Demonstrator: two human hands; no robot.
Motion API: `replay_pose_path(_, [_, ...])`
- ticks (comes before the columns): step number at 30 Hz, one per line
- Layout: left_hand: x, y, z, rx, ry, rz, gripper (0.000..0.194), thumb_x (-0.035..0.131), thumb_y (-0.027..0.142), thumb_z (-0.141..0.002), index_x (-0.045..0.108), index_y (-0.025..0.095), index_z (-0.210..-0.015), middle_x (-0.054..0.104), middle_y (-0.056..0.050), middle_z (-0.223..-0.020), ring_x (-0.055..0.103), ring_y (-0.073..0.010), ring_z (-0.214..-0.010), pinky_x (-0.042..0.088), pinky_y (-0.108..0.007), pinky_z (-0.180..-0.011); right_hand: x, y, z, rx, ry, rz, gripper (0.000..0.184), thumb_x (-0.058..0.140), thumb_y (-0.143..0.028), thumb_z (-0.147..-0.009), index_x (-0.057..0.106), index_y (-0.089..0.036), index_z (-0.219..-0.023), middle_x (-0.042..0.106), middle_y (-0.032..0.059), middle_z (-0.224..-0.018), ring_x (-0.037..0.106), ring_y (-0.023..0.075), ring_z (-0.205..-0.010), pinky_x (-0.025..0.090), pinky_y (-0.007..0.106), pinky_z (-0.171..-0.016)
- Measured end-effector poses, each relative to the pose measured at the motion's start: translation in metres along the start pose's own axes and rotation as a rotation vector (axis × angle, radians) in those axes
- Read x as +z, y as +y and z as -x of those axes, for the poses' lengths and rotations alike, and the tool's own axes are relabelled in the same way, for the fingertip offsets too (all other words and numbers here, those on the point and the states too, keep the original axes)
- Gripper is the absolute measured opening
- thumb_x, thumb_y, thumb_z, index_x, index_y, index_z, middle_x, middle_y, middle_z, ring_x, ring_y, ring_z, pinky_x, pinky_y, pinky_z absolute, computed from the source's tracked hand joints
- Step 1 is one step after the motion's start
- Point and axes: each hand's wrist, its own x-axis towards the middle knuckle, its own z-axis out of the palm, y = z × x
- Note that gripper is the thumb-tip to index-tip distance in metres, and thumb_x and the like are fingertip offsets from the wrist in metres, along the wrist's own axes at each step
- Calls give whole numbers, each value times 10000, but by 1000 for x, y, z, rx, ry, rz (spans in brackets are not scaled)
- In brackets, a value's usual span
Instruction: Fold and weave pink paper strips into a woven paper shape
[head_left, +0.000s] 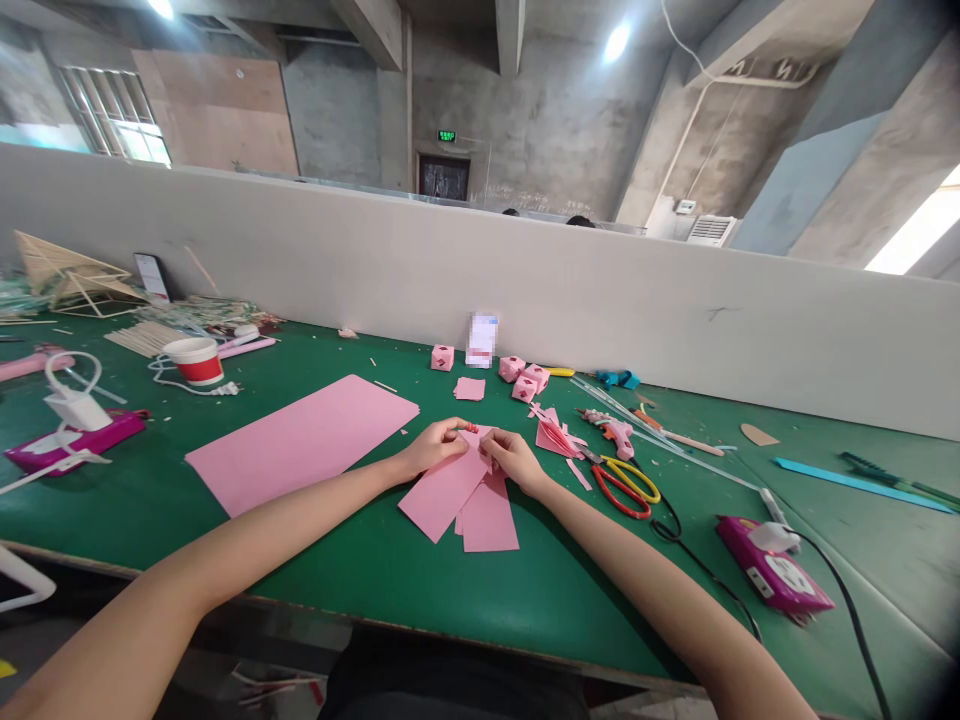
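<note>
We looked down at two bare hands working over a green tabletop [360, 590], in front of an upright phone [481, 340] with a blurred screen, which stood against a long pale partition [637, 300]. We take that phone as our landmark.

Nearer to us than the phone, the left hand [439, 447] pinched the upper end of a pink rectangular paper strip [442, 497] between thumb and forefinger. Something red showed at those fingertips, too small for us to make out. The right hand [514, 458] pinched the paper at the same end, its thumb and fingertips close together; its other fingers were curled, and we could not tell what they touched. More pink paper pieces [491, 520] fanned out below the strip.

Just in front of the phone lay a small pink paper stack [470, 388]. One pink paper cube [442, 357] with a dark red opening sat to its left, and three similar pink cubes [523, 387] clustered to its right.

Further right of the phone and nearer to us, we saw loose pink scraps [556, 437], a pink glue gun [619, 435] and scissors with red and yellow handles [621, 492]. Left of the phone and nearer to us lay a large pink paper sheet [304, 440], and farther left stood a red-and-white paper cup [193, 360].
</note>
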Motion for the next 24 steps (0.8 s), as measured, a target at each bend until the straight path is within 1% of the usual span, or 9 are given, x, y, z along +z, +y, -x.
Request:
replay_pose_path(2, [0,-1,-1,9,33,-8,355,664,341,-767,600,168,-1070,501,63,-584,413,-89,-480,297,-213,-483,0,-2,2,-11,-23,26,299,537,-418,-857,544,-199,-653,577,-27,-566,506,97,-438,356,212,-449])
replay_pose_path(5, [0,1,-1,-24,113,62,357,655,360,-765,586,178,-1064,554,39,-655,483,-107,-518,347,-222,-503,0,-4,4,-36,-74,53,298,537,-405,-867,555,-195,-656,611,-15,-572,533,103,-454,369,216,-469])
replay_pose_path(8, [1,4,1,-33,143,103,353,651,350,-757,578,182,-1059,574,28,-693,516,-119,-551,373,-227,-523,-1,-4,4,-39,-96,56,271,536,-366,-862,558,-190,-658,610,-12,-582,542,105,-471,371,217,-481])
replay_pose_path(10, [1,5,1,-31,132,78,325,638,316,-754,584,181,-1045,516,52,-619,463,-107,-514,328,-219,-502,-1,-3,3,-34,-69,57,264,527,-353,-856,541,-190,-647,582,-21,-580,527,103,-473,368,219,-488])
replay_pose_path(12, [2,5,1,-33,91,28,307,616,283,-756,594,179,-1044,434,75,-555,375,-92,-473,256,-217,-478,-1,-1,1,-42,-14,64,271,527,-368,-846,523,-192,-640,537,-33,-576,495,101,-485,356,219,-495])
replay_pose_path(15, [2,3,1,-31,21,-35,322,587,261,-769,594,176,-1080,397,81,-545,292,-84,-460,191,-227,-475,-1,2,0,-47,53,81,303,526,-429,-838,520,-192,-650,499,-34,-600,451,110,-535,328,217,-498])
replay_pose_path(17, [2,2,1,-15,4,-40,327,584,264,-775,585,173,-1089,404,79,-557,298,-86,-470,196,-229,-483,-2,2,-1,-50,52,109,316,520,-450,-837,527,-191,-658,499,-28,-621,445,119,-570,323,220,-510])
replay_pose_path(22, [0,-3,-1,18,-19,-29,347,603,270,-762,555,171,-1092,512,55,-625,408,-102,-515,271,-231,-517,-1,2,-1,-101,-36,234,291,525,-419,-836,549,-184,-666,513,-22,-644,450,127,-611,334,236,-568])
replay_pose_path(24, [0,-5,-2,15,-26,-41,347,595,254,-757,546,168,-1090,509,61,-606,416,-102,-503,284,-232,-518,0,2,-2,-105,-39,259,299,518,-424,-840,552,-182,-666,523,-18,-649,455,130,-616,334,240,-573])
